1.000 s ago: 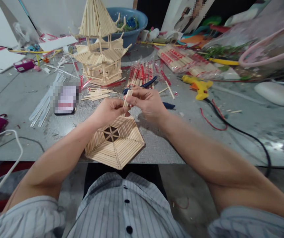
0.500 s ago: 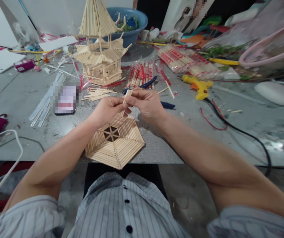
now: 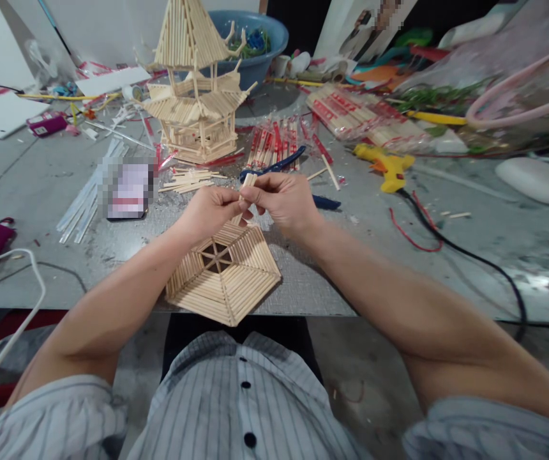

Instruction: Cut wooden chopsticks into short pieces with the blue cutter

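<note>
My left hand [image 3: 210,212] and my right hand [image 3: 284,201] meet over the grey table [image 3: 332,281], both pinched on a small bundle of short wooden sticks [image 3: 246,188] held upright between the fingertips. Just below them lies a hexagonal roof panel of glued sticks [image 3: 224,271], at the table's near edge, its lower side overhanging. A tall stick pagoda model [image 3: 193,89] stands farther back. Loose cut sticks [image 3: 188,181] lie between the pagoda and my hands.
A yellow glue gun [image 3: 385,167] with a black cord [image 3: 470,255] lies to the right. Blue-handled cutters [image 3: 298,176] sit behind my right hand. Packs of chopsticks [image 3: 351,115], clear glue rods [image 3: 87,198], a phone [image 3: 126,191] and a blue basin [image 3: 255,45] crowd the table.
Almost nothing has changed. Both hands stay pinched on the stick bundle, shifting it only slightly between the fingers.
</note>
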`<action>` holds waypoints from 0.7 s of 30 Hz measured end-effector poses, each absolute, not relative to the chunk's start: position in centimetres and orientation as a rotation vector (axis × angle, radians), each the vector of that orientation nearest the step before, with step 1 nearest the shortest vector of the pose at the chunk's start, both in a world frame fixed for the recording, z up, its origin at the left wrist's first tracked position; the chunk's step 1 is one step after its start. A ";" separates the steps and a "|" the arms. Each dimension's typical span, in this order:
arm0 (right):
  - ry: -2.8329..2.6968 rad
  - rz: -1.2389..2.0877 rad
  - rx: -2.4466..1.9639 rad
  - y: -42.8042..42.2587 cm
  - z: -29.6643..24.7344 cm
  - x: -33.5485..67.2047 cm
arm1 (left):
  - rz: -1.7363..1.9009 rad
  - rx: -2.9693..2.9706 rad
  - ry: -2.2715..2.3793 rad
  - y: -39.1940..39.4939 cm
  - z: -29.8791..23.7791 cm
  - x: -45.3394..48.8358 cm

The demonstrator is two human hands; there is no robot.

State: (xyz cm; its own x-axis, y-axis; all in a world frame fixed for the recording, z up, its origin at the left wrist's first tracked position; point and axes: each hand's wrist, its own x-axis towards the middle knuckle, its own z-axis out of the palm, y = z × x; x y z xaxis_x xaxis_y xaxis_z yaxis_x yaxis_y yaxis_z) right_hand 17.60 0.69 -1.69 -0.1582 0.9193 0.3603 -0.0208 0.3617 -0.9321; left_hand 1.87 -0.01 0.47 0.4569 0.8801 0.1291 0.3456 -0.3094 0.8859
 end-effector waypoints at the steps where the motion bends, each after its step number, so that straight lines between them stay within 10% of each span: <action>1: -1.476 1.031 -0.870 0.7 -1.7 17.6 | 0.794 1.869 1.037 -0.1 0.6 1.9; 21: -1.586 1.120 -0.734 0.3 -1.0 17.9 | 0.753 1.996 0.955 0.3 0.2 1.7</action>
State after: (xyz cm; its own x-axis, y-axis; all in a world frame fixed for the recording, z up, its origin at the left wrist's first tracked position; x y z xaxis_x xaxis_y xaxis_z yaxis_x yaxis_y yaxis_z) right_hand 17.91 0.31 -0.99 -0.2986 0.8731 0.3855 -0.0715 0.3823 -0.9213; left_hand 1.72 0.32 0.25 0.5413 0.8231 0.1719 0.3588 -0.4110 0.8381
